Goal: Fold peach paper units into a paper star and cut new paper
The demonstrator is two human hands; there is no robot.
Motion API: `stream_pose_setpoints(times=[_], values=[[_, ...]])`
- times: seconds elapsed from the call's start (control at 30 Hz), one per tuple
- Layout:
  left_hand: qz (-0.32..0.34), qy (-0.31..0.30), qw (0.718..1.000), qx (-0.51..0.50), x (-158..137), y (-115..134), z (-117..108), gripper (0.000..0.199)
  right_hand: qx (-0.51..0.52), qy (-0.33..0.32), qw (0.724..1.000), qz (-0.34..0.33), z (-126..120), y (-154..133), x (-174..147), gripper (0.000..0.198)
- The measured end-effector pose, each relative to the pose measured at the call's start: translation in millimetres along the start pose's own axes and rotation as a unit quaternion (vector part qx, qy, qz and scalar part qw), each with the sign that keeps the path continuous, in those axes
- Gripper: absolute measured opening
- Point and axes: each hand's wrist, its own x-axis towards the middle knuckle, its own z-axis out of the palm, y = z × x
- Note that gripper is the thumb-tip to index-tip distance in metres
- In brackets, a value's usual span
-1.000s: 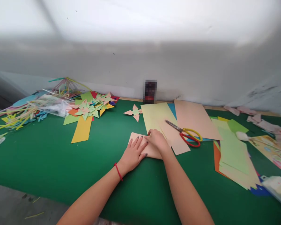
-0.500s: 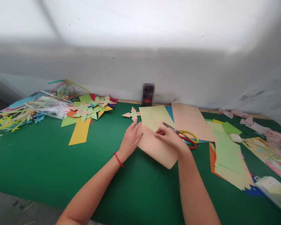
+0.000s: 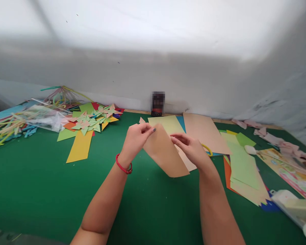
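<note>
My left hand (image 3: pixel 137 137) pinches the top edge of a peach paper sheet (image 3: pixel 165 153), lifted and tilted above the green table. A paler pink layer (image 3: pixel 187 160) shows behind its right edge; I cannot tell if it is a fold or a second sheet. My right hand (image 3: pixel 190 148) has thumb and fingers together on the paper's upper right edge. Behind the right wrist, a yellow scissors handle (image 3: pixel 207 149) sticks out; the rest of the scissors is hidden. Mostly covered by my left hand is a folded paper star, one pink tip (image 3: pixel 141 120) showing.
At left lie paper stars (image 3: pixel 85 120), a yellow paper strip (image 3: pixel 79 148) and a heap of thin strips (image 3: pixel 12 127). Larger sheets (image 3: pixel 204 132) lie against the wall. On the right are stacked green papers (image 3: pixel 242 166), a glue brush (image 3: pixel 250 149) and a white container (image 3: pixel 288 204).
My left hand has risen from the table and raised the peach paper, which now tilts up and shows a layer behind. My right hand has shifted slightly right, covering most of the scissors.
</note>
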Motion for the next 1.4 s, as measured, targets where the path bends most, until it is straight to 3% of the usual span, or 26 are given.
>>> stream_pose_setpoints(times=[0.23, 0.53, 1.07, 1.4], values=[[0.010, -0.075, 0.997, 0.019, -22.5, 31.0, -15.0, 0.019, 0.035, 0.017, 0.998, -0.047, 4.8, -27.8, -19.0, 0.025], [0.005, -0.139, 0.990, 0.020, -34.7, 47.9, -22.3, 0.017, 0.018, 0.057, 0.995, -0.085, 9.1, -42.0, -31.1, 0.016], [0.033, -0.144, 0.986, 0.078, -45.9, 61.5, -29.8, 0.017, 0.016, 0.069, 0.991, -0.116, 12.3, -52.5, -35.6, 0.010], [0.032, -0.144, 0.986, 0.081, -45.4, 62.8, -31.7, 0.020, 0.020, 0.061, 0.993, -0.097, 10.7, -54.4, -36.3, 0.014]])
